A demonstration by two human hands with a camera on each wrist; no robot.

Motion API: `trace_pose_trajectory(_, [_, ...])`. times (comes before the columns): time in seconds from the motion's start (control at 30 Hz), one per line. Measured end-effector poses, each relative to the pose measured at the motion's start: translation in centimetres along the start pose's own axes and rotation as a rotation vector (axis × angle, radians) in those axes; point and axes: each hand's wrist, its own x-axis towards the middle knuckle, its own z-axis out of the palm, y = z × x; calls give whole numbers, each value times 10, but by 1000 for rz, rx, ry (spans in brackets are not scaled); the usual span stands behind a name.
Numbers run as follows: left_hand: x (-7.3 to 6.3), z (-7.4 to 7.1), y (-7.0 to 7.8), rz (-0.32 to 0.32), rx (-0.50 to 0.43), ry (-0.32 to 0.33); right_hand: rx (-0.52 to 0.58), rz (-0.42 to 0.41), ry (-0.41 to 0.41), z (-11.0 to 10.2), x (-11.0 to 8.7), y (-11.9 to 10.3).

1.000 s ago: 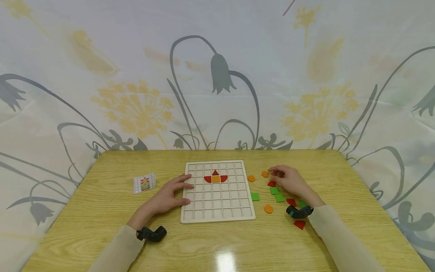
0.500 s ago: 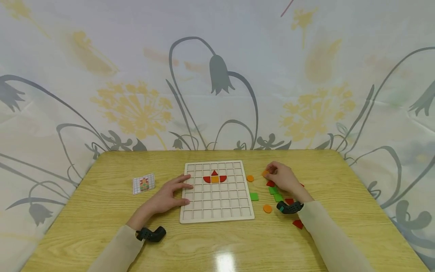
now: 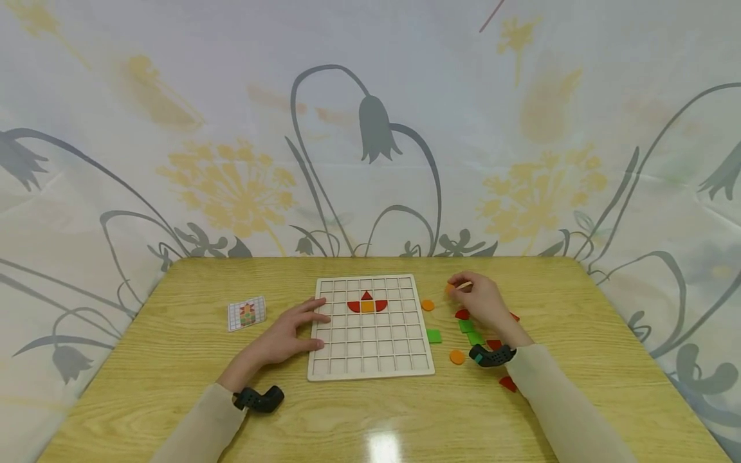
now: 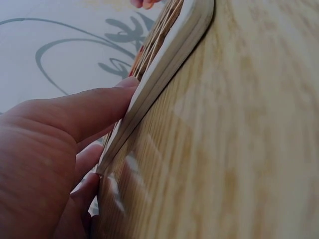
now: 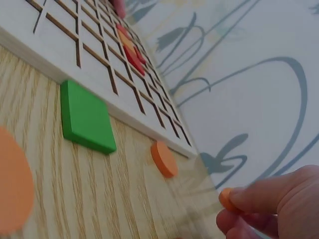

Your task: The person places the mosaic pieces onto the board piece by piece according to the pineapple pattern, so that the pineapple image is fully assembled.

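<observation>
Between thumb and fingertips, my right hand (image 3: pixel 480 299) pinches an orange disc (image 5: pixel 227 199), tilted and held over the table right of the board. My left hand (image 3: pixel 283 331) rests along the left edge of a pale wooden grid board (image 3: pixel 370 350), its fingers spread and reaching over the rim. In the board's upper middle lie a red triangle (image 3: pixel 366 296), an orange square (image 3: pixel 367 307) below it, and red quarter-round pieces (image 3: pixel 354 307) on both sides of the square. A second orange disc (image 3: pixel 428 305) lies near the board's right edge.
A small card (image 3: pixel 247 313) with a coloured grid pattern lies left of the board. A green square (image 3: pixel 434 336) lies against the right edge, with another orange disc (image 3: pixel 457 357) nearby. Green squares (image 3: pixel 466 326) and several red pieces (image 3: pixel 507 384) lie scattered by my right forearm.
My right hand has moved slightly left onto the orange disc, taken it between thumb and fingers, and tilted it up from the table. My left hand has stayed on the board.
</observation>
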Motion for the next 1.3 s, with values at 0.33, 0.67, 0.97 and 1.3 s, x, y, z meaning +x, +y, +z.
trace_pose_trajectory(0.33, [1,-1,-3,-47,-8,-20,53,-63,-39,29,4,-21])
trace_pose_trajectory(0.67, [2,-1,-1,-61,-13,-30,103,-136,-119,73,4,-45])
trace_pose_trajectory(0.97, [1,0,-2,-62,-11,-31,150,-242,-166,101,5,-62])
trace_pose_trajectory(1.3, [1,0,-2,-61,-7,-23,190,-253,-203,116,5,-59])
